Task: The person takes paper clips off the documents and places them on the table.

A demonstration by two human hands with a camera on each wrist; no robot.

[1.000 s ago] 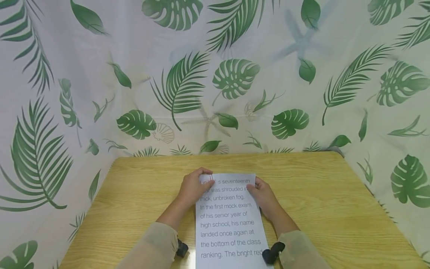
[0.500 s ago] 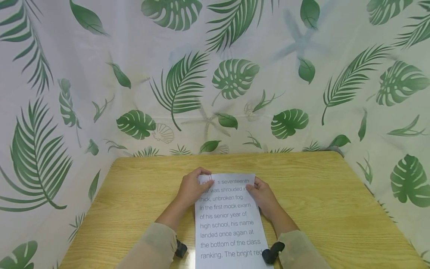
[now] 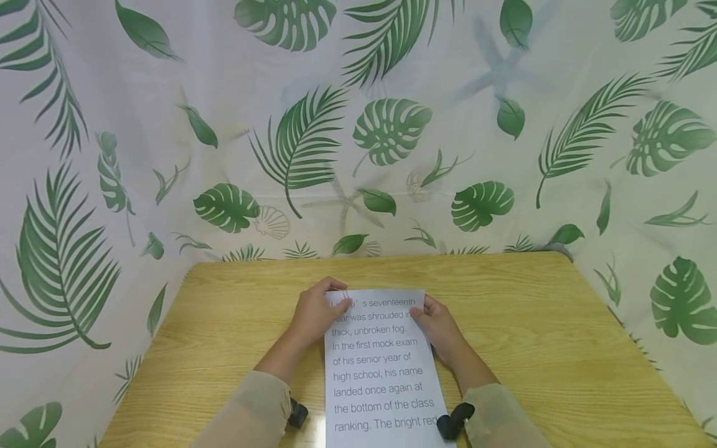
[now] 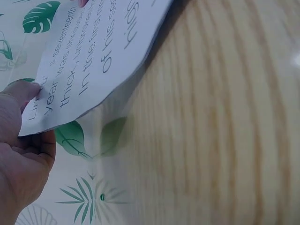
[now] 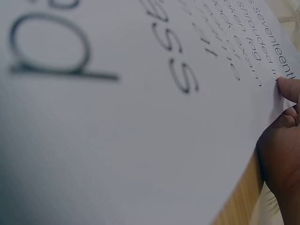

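Note:
A white sheet of paper [image 3: 381,361] printed with large English text is held up by its top edge, tilted over the table. My left hand [image 3: 315,311] pinches the top left corner, thumb on the printed face and fingers behind. Under that thumb a thin red paper clip [image 3: 345,294] shows at the paper's top edge; most of it is hidden. At the top right edge, my right hand [image 3: 441,325] pinches the paper, thumb in front. In the left wrist view the paper bends slightly between the hands, and its lower part runs out of the head view.
A wood-grain table [image 3: 532,348] lies beneath the paper. White curtains [image 3: 414,74] with green leaf prints hang behind it and along both sides. Black wrist cameras, such as the right one [image 3: 456,421], sit by the sleeves.
My left hand and the red paper clip have shifted slightly left along the top edge, uncovering more of the first printed word. The right hand keeps its hold, nearly still.

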